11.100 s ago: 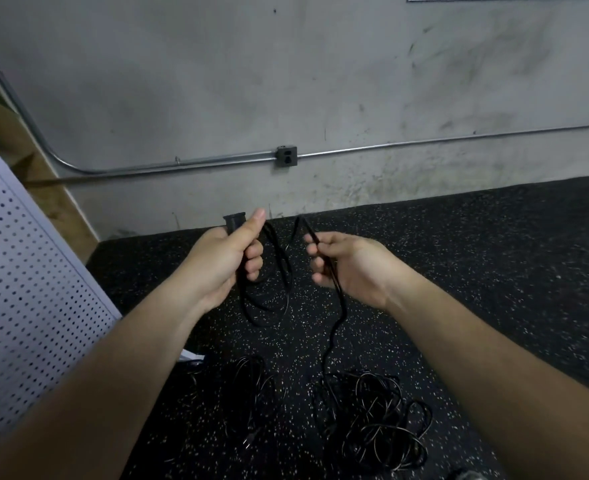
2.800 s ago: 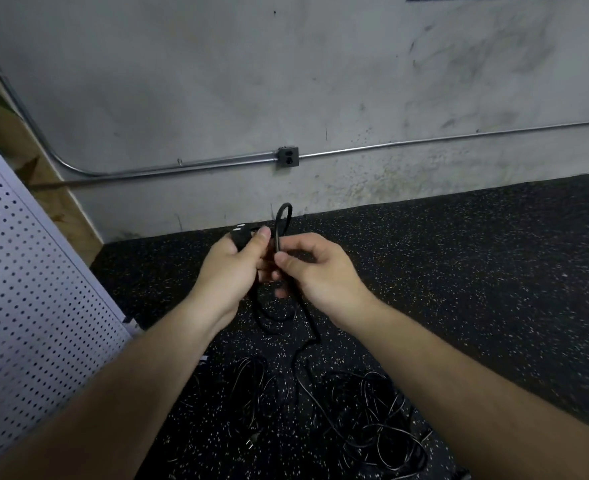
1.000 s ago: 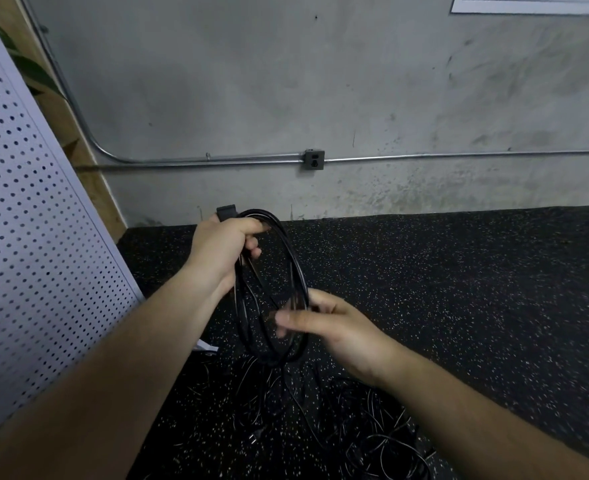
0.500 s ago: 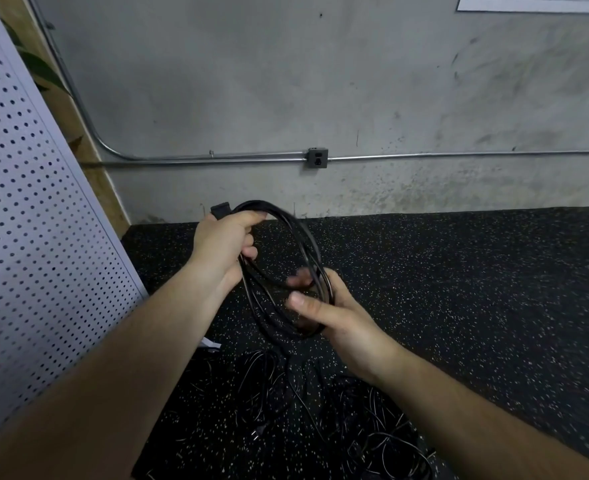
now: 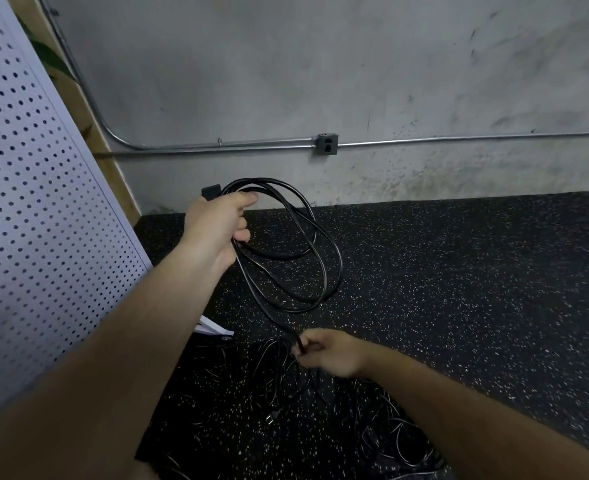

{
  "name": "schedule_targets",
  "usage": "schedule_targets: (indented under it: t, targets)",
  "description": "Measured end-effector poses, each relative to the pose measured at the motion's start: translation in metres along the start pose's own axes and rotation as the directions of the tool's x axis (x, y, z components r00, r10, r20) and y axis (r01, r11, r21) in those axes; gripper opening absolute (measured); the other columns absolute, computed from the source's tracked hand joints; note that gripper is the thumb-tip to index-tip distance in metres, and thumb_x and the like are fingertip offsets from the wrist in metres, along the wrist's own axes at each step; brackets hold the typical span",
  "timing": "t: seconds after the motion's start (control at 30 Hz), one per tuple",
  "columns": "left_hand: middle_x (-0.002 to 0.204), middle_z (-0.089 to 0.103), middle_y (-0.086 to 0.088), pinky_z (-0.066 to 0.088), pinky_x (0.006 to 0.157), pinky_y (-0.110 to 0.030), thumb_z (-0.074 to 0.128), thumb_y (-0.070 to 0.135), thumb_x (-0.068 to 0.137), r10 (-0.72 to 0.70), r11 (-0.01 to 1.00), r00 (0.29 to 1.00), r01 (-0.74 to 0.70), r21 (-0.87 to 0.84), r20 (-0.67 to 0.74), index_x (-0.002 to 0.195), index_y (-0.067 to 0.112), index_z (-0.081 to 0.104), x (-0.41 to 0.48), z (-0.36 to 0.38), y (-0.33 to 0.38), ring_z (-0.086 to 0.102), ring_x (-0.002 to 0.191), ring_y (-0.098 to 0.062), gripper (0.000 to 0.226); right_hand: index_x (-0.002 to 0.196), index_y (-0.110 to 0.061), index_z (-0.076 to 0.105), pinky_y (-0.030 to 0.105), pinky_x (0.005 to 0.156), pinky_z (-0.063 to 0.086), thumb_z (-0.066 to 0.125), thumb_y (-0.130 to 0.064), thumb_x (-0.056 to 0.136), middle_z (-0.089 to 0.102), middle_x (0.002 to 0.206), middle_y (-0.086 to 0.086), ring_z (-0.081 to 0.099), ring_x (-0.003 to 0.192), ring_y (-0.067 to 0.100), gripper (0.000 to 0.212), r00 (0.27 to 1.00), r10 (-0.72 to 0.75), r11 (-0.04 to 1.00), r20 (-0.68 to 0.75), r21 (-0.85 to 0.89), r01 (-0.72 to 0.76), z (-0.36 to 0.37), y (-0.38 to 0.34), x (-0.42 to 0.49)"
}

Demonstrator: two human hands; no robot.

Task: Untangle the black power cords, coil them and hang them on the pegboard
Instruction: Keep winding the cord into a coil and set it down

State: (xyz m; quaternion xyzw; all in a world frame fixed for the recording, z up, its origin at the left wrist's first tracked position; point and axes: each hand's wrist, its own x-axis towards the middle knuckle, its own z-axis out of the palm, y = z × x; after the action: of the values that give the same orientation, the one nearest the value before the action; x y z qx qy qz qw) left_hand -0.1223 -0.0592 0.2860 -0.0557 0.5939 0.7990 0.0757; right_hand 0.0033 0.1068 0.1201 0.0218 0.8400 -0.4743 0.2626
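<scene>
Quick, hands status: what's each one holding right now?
Left hand: closed around the coiled loops of the black cord.
Right hand: pinching that cord's loose length, just above the tangled pile.

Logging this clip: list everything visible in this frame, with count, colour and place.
coiled cord: one, black, held up by left hand, tail running down to right hand
tangled cords: one pile, black, on floor below the hands
pegboard: one, white, left edge
conduit: one, grey metal, along wall
outlet box: one, grey, on conduit
floor: black, speckled
wall: grey concrete, behind
left hand: grips coil top
right hand: pinches cord tail, low
</scene>
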Motion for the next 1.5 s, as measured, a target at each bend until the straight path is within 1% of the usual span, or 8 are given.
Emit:
schedule_targets:
  t: [0.2, 0.37, 0.5, 0.6, 0.67, 0.87, 1.27, 1.5]
  targets:
    - [0.065, 0.036, 0.004, 0.025, 0.036, -0.020, 0.076, 0.004, 0.087, 0.078, 0.994, 0.991, -0.069, 0.088, -0.105, 0.137, 0.004, 0.041, 0.014, -0.024, 0.015, 0.029, 0.039, -0.004, 0.061, 0.097, -0.023, 0.063, 0.019, 0.058, 0.043, 0.050, -0.039, 0.105, 0.060, 0.087, -0.004, 0.051, 0.066, 0.006, 0.022, 0.978, 0.196, 0.966, -0.064, -0.159, -0.204, -0.018, 0.031, -0.009]
    - [0.069, 0.047, -0.002, 0.036, 0.043, -0.024, 0.078, 0.010, 0.084, 0.230, 0.892, 0.966, -0.159, 0.423, -0.121, 0.093, 0.015, 0.050, 0.015, -0.031, 0.008, 0.042, 0.050, -0.011, 0.029, 0.088, -0.019, 0.059, 0.024, 0.057, 0.039, 0.051, -0.034, 0.106, 0.054, 0.075, -0.003, 0.047, 0.061, 0.010, 0.025, 0.955, 0.176, 0.979, -0.238, -0.059, -0.195, -0.054, 0.004, -0.021]
    - [0.071, 0.048, -0.002, 0.038, 0.056, -0.031, 0.069, 0.007, 0.084, 0.272, 0.817, 0.962, -0.216, 0.534, -0.026, 0.094, 0.014, 0.054, 0.016, -0.029, 0.003, 0.047, 0.061, -0.015, 0.020, 0.098, -0.024, 0.055, 0.035, 0.075, 0.042, 0.053, -0.028, 0.099, 0.058, 0.085, -0.001, 0.054, 0.073, 0.016, 0.005, 0.924, 0.121, 0.987, -0.363, 0.146, -0.072, -0.080, -0.032, -0.037]
    - [0.069, 0.048, 0.000, 0.037, 0.058, -0.030, 0.067, 0.008, 0.079, 0.224, 0.791, 0.973, -0.213, 0.574, 0.052, 0.090, 0.015, 0.053, 0.012, -0.024, -0.003, 0.047, 0.063, -0.016, 0.018, 0.085, -0.015, 0.059, 0.037, 0.069, 0.038, 0.043, -0.012, 0.102, 0.042, 0.068, -0.001, 0.040, 0.067, 0.018, 0.023, 0.911, 0.099, 0.953, -0.401, 0.303, 0.030, -0.096, -0.058, -0.046]
    - [0.073, 0.049, 0.001, 0.038, 0.058, -0.029, 0.067, 0.018, 0.073, 0.180, 0.780, 0.980, -0.198, 0.593, 0.089, 0.092, 0.015, 0.051, 0.007, -0.020, -0.005, 0.048, 0.065, -0.017, 0.025, 0.097, -0.018, 0.068, 0.033, 0.073, 0.039, 0.051, -0.017, 0.102, 0.054, 0.074, -0.004, 0.049, 0.071, 0.016, 0.019, 0.871, 0.004, 0.959, -0.491, 0.249, 0.136, -0.099, -0.069, -0.055]
    - [0.070, 0.047, 0.003, 0.036, 0.062, -0.032, 0.070, 0.018, 0.078, 0.079, 0.805, 0.976, -0.182, 0.565, 0.202, 0.084, 0.022, 0.048, -0.009, -0.002, -0.018, 0.047, 0.065, -0.018, 0.023, 0.104, -0.016, 0.067, 0.019, 0.056, 0.042, 0.073, -0.009, 0.090, 0.065, 0.082, -0.002, 0.051, 0.061, 0.009, 0.016, 0.754, -0.151, 0.917, -0.640, 0.194, 0.348, -0.104, -0.094, -0.070]
    - [0.065, 0.055, 0.004, 0.029, 0.050, -0.024, 0.064, 0.005, 0.097, -0.120, 0.944, 0.887, -0.037, 0.328, 0.445, 0.087, 0.014, 0.061, -0.039, 0.032, -0.054, 0.039, 0.052, -0.008, 0.014, 0.086, -0.013, 0.067, 0.027, 0.047, 0.049, 0.076, -0.007, 0.085, 0.072, 0.074, 0.006, 0.064, 0.048, 0.013, 0.011, 0.652, -0.057, 0.958, -0.756, 0.143, 0.250, -0.092, -0.111, -0.058]
    - [0.076, 0.062, -0.003, 0.037, 0.053, -0.026, 0.063, 0.021, 0.101, 0.015, 0.921, 0.925, -0.161, 0.355, 0.379, 0.106, 0.006, 0.061, -0.035, 0.037, -0.068, 0.051, 0.066, -0.013, 0.016, 0.113, 0.005, 0.066, 0.047, 0.086, 0.062, 0.046, 0.008, 0.096, 0.069, 0.097, 0.018, 0.070, 0.083, 0.031, 0.026, 0.833, 0.137, 0.725, -0.536, 0.627, 0.285, -0.093, -0.134, -0.064]
